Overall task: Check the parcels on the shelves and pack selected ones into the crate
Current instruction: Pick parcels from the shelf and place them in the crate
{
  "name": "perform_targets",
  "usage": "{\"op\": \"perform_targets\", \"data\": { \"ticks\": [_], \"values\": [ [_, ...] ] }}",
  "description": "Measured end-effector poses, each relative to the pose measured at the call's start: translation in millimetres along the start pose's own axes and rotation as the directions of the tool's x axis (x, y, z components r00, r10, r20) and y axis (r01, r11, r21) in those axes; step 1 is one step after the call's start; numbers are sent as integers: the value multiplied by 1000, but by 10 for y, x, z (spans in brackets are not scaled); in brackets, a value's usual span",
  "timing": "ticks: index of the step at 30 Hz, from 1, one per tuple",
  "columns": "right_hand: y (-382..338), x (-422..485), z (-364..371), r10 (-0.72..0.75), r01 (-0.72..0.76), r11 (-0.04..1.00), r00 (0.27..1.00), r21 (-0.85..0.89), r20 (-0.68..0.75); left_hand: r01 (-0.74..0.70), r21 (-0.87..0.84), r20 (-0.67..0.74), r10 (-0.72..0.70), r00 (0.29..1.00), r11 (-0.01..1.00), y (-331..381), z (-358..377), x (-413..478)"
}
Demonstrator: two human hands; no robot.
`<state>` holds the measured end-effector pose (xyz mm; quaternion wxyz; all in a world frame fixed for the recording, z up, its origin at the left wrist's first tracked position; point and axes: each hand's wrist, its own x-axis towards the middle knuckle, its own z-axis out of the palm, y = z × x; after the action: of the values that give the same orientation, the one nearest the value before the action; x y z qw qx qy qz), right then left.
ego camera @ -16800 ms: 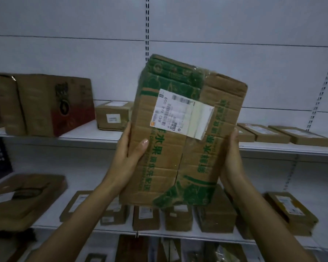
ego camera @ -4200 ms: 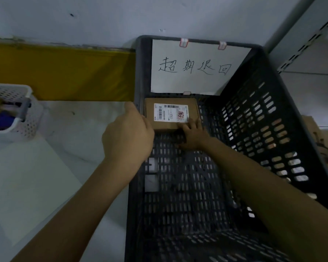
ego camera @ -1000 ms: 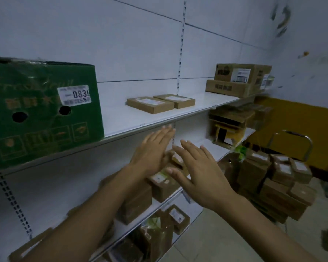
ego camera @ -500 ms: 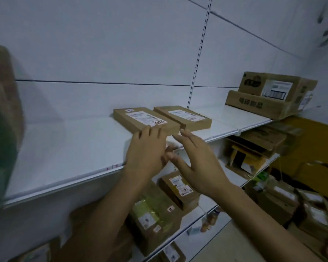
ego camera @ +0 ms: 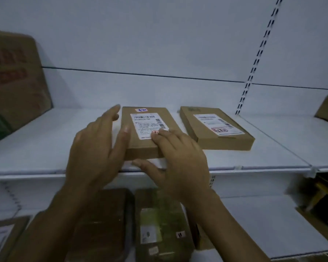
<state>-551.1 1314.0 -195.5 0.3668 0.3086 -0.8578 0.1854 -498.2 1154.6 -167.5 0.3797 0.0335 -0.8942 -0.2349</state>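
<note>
At 6 o'clock, nearest, a greenish taped parcel (ego camera: 159,231) lies on the lower shelf under the forearms. Above it the left hand (ego camera: 97,148) is spread and holds nothing, its thumb at the flat parcel's (ego camera: 147,137) left edge. The right hand (ego camera: 180,156) lays straight fingers on the label's near corner, thumb along the front face, not clasping.

The flat parcel sits at centre, close to the upper shelf's (ego camera: 254,168) front lip. This looks like the checking step. Next, the 2 hands must close on its sides and draw it toward 6 o'clock.

A second parcel (ego camera: 216,129) lies just beside it at 3 o'clock, not touching. Sliding room runs toward 9 o'clock, up to a big carton (ego camera: 13,82). The crate is out of view.
</note>
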Motion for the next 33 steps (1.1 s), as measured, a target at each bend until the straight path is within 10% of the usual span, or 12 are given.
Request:
{"op": "perform_targets", "data": {
  "ticks": [19, 26, 33],
  "values": [
    [69, -44, 18, -71, 115, 968, 978, 223, -196, 350, 10, 60, -349, 935, 937, 202, -91, -73],
    [116, -248, 36, -130, 301, 865, 907, 400, -400, 590, -713, 162, -729, 665, 380, 598, -246, -155],
    [-108, -560, -211, 75, 126, 671, 969, 730, -236, 502, -825, 169, -735, 656, 258, 714, -362, -623]
  ]
}}
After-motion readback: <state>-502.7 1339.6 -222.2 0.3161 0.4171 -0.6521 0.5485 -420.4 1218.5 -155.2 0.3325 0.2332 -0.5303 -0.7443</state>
